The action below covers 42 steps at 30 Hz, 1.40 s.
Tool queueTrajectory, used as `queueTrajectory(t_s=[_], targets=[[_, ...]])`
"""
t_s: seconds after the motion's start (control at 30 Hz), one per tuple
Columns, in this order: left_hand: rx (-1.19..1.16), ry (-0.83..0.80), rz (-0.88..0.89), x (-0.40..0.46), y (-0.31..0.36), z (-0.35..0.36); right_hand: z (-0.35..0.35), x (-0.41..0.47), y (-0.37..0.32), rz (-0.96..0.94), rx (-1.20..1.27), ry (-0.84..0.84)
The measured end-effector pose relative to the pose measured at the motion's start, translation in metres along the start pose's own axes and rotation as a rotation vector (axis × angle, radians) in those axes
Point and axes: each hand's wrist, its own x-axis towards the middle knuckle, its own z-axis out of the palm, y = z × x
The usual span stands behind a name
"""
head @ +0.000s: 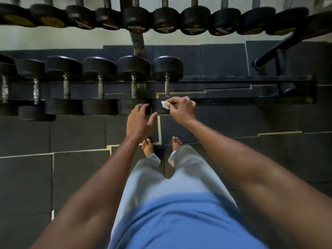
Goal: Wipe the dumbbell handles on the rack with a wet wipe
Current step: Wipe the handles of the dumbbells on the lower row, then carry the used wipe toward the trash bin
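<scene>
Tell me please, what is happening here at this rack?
A person stands at a dumbbell rack. The right hand pinches a white wipe over the near end of the rightmost dumbbell on the lower row. The wipe is not on the handle at this moment. The left hand is open, its fingers at the near end of the next dumbbell.
</scene>
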Motion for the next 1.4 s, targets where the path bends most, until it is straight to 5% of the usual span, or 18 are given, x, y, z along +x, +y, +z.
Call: queueTrajectory(t_s=[0.3, 0.73, 1.17, 1.4], targets=[[0.046, 0.125, -0.087, -0.085, 0.033, -0.038, -0.048, -0.068, -0.029, -0.164, 0.122, -0.196], [-0.116, 0.503, -0.495, -0.235, 0.001, -0.046, -0.021, -0.133, -0.096, -0.616, -0.026, -0.534], [-0.123, 0.763, -0.797, -0.37, -0.208, -0.129, 0.156, -0.259, -0.301, -0.948, -0.027, -0.713], [-0.119, 0.778, -0.818, -0.416, -0.344, -0.217, 0.258, -0.31, -0.436, -0.939, -0.007, -0.677]])
